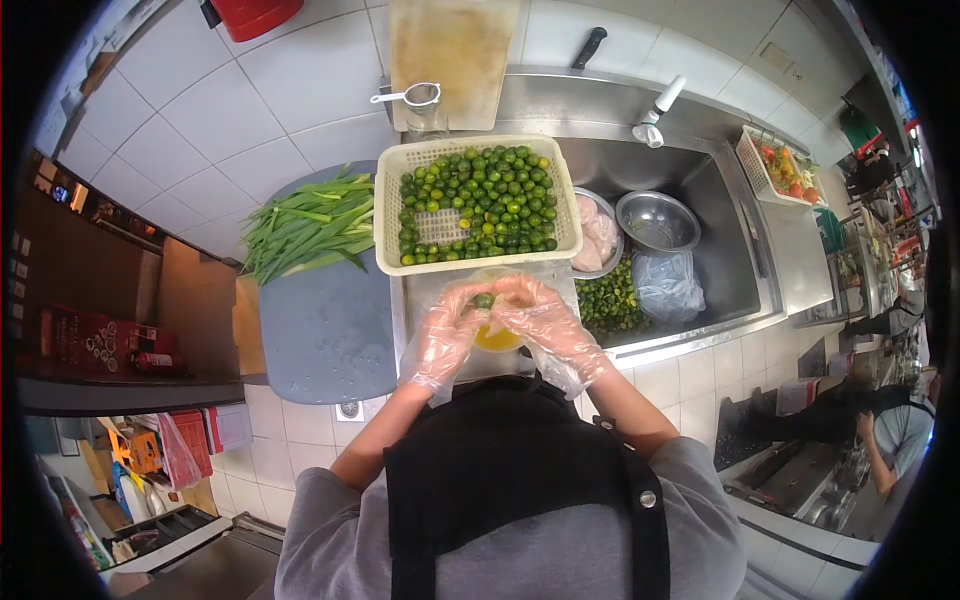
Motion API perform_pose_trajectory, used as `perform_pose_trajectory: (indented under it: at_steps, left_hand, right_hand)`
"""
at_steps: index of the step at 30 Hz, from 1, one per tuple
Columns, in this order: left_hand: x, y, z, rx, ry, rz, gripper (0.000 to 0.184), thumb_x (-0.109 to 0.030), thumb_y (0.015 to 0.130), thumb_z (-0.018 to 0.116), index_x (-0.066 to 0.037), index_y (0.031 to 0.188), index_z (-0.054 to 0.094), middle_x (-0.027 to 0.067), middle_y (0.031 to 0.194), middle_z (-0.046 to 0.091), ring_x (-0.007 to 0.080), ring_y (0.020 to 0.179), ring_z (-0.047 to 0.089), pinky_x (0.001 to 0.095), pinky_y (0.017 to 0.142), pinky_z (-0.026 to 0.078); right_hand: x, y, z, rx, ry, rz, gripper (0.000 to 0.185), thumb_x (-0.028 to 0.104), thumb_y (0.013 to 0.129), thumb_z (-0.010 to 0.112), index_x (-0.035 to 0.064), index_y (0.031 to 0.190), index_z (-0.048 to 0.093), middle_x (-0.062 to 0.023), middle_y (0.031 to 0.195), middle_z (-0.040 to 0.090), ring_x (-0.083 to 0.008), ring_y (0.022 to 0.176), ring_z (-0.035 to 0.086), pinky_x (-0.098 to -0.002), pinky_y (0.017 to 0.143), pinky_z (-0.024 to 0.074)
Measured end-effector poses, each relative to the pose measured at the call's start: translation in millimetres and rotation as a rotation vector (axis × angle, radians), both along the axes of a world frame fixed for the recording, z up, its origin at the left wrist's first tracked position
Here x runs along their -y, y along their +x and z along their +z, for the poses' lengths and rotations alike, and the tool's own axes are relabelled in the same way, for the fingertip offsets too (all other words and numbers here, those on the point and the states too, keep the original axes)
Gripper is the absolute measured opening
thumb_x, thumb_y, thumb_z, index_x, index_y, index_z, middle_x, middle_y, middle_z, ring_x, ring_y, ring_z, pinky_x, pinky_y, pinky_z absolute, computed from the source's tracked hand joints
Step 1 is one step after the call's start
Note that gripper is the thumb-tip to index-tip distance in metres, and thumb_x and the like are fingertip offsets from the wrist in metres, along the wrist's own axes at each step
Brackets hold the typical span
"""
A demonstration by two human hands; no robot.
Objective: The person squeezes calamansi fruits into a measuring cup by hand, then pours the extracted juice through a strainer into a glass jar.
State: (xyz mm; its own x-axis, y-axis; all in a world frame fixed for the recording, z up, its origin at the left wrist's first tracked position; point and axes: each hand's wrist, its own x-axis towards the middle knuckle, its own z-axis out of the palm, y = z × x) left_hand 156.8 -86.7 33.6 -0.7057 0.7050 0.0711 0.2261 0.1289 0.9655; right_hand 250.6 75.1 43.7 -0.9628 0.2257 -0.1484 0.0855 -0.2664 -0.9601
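Observation:
Both of my hands wear clear plastic gloves and meet above a container of yellow liquid (499,338). My left hand (448,335) is closed round a small green citrus fruit (483,300). Against it, my right hand (548,325) has its fingers bent together; whatever they pinch is hidden. Just beyond my hands a cream plastic basket (392,262) holds several green citrus fruits (500,190). To the right of my right hand, many cut green pieces (610,303) lie in the sink.
Green leafy stalks (315,220) lie on a grey board (325,340) at left. The sink (725,210) holds a metal bowl (658,222), a bowl of pale meat (597,235) and a plastic bag (668,287). A person (890,430) stands far right.

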Motion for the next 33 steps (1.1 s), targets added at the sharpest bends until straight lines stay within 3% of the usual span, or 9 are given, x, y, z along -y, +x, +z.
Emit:
perform_pose_trajectory:
  at_steps: [5, 7, 8, 10, 11, 14, 24, 31, 33]
  left_hand:
    - [1, -3, -4, -0.076, 0.026, 0.008, 0.039, 0.006, 0.085, 0.062, -0.004, 0.122, 0.059, 0.0088, 0.12, 0.059, 0.0202, 0.11, 0.059, 0.0358, 0.099, 0.049]
    - [0, -2, 4, -0.066, 0.01, 0.018, 0.035, 0.005, 0.084, 0.064, -0.004, 0.118, 0.062, 0.0093, 0.118, 0.061, 0.0207, 0.108, 0.061, 0.0354, 0.097, 0.05]
    - [0, -3, 3, -0.074, 0.016, 0.022, 0.035, 0.005, 0.084, 0.064, -0.004, 0.118, 0.062, 0.0093, 0.118, 0.061, 0.0207, 0.108, 0.061, 0.0354, 0.097, 0.05]
    - [0, -3, -4, -0.042, -0.017, 0.004, 0.032, 0.002, 0.084, 0.065, -0.004, 0.115, 0.064, 0.0101, 0.114, 0.064, 0.0223, 0.106, 0.062, 0.0353, 0.096, 0.05]
    - [-1, -6, -6, -0.149, -0.048, -0.022, 0.032, -0.001, 0.086, 0.066, -0.002, 0.117, 0.063, 0.0113, 0.111, 0.066, 0.0236, 0.105, 0.063, 0.0359, 0.094, 0.05]
    - [-6, -4, -31, -0.071, -0.045, 0.016, 0.029, -0.005, 0.086, 0.064, -0.003, 0.115, 0.063, 0.0192, 0.109, 0.067, 0.0342, 0.1, 0.065, 0.041, 0.088, 0.05]
    - [-16, 0, -26, -0.241, -0.225, -0.039, 0.017, -0.013, 0.084, 0.063, -0.001, 0.096, 0.064, 0.0191, 0.098, 0.069, 0.0382, 0.091, 0.064, 0.0441, 0.08, 0.05]
    - [-25, -3, -19, 0.001, -0.206, 0.042, 0.023, -0.021, 0.089, 0.064, -0.003, 0.103, 0.068, 0.0163, 0.094, 0.07, 0.0316, 0.088, 0.067, 0.0405, 0.079, 0.051]
    - [-23, -5, -21, 0.068, -0.206, 0.021, 0.024, -0.021, 0.09, 0.065, -0.005, 0.109, 0.069, 0.0156, 0.104, 0.07, 0.0296, 0.096, 0.067, 0.0378, 0.085, 0.051]
  right_hand:
    - [0, 3, -3, -0.003, 0.252, 0.035, 0.035, 0.008, 0.088, 0.07, 0.0058, 0.122, 0.059, -0.0044, 0.101, 0.064, -0.0111, 0.092, 0.059, -0.0281, 0.085, 0.0498]
    - [1, 2, -1, -0.079, 0.677, 0.004, 0.037, 0.008, 0.086, 0.07, 0.0063, 0.122, 0.06, -0.0088, 0.099, 0.064, -0.0135, 0.087, 0.061, -0.0291, 0.081, 0.0509]
    - [0, 1, 3, -0.088, 0.683, 0.006, 0.037, 0.008, 0.086, 0.07, 0.0063, 0.122, 0.06, -0.0088, 0.099, 0.064, -0.0135, 0.087, 0.061, -0.0291, 0.081, 0.0509]
    - [0, -1, 17, -0.036, 0.878, 0.115, 0.036, 0.007, 0.084, 0.069, 0.0065, 0.119, 0.061, -0.015, 0.099, 0.063, -0.0211, 0.083, 0.063, -0.0304, 0.078, 0.0518]
    - [-1, -2, 17, -0.086, 0.945, 0.128, 0.035, 0.011, 0.085, 0.065, 0.0043, 0.118, 0.059, -0.0207, 0.103, 0.062, -0.0331, 0.089, 0.063, -0.0372, 0.082, 0.0519]
    - [-6, -4, -18, -0.189, 1.133, 0.132, 0.037, 0.018, 0.087, 0.062, 0.0023, 0.12, 0.057, -0.0224, 0.106, 0.062, -0.0394, 0.099, 0.06, -0.0446, 0.086, 0.0494]
    - [-2, 0, -30, -0.077, 1.113, 0.143, 0.024, 0.02, 0.086, 0.062, 0.0022, 0.102, 0.057, -0.0204, 0.088, 0.062, -0.0407, 0.088, 0.062, -0.0474, 0.075, 0.0495]
    - [-1, 0, -8, 0.033, 1.122, 0.057, 0.024, 0.019, 0.088, 0.061, 0.0006, 0.102, 0.056, -0.0218, 0.09, 0.063, -0.0414, 0.088, 0.062, -0.0483, 0.076, 0.0499]
    - [1, 3, -9, -0.024, 1.086, 0.069, 0.025, 0.019, 0.09, 0.059, -0.0002, 0.105, 0.055, -0.0236, 0.093, 0.063, -0.0412, 0.091, 0.062, -0.049, 0.081, 0.0494]
